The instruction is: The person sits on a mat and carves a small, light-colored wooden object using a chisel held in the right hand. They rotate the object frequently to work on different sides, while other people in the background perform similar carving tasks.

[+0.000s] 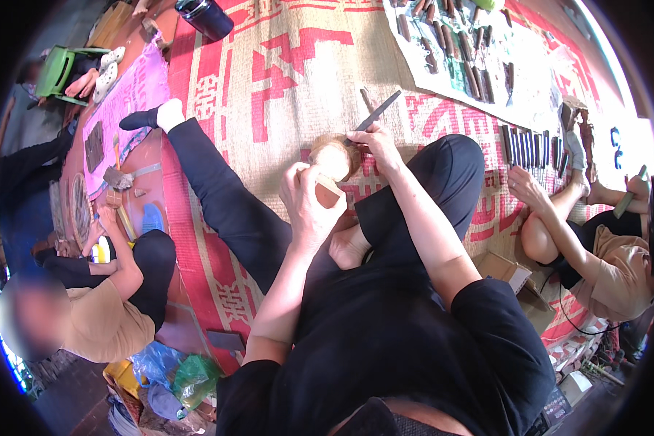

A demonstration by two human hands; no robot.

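I sit on a woven mat with a round, pale wooden-looking block [333,161] with a rough brown rim in front of me. My left hand [305,200] is at its near side, fingers closed round a small tan, flat-faced block [328,196]. My right hand [376,147] is at the block's right edge, gripping a dark, narrow blade [380,110] that slants up and away to the right. Whether it is a knife or a file I cannot tell. Another thin dark piece [365,97] lies on the mat just beyond.
Several dark-handled tools lie on a white sheet [443,80] at the far right. A row of dark blades [534,149] lies beside a co-worker's hand [528,187]. Another person at left works near a hammer head [118,178]. A dark jar [205,18] stands at far left.
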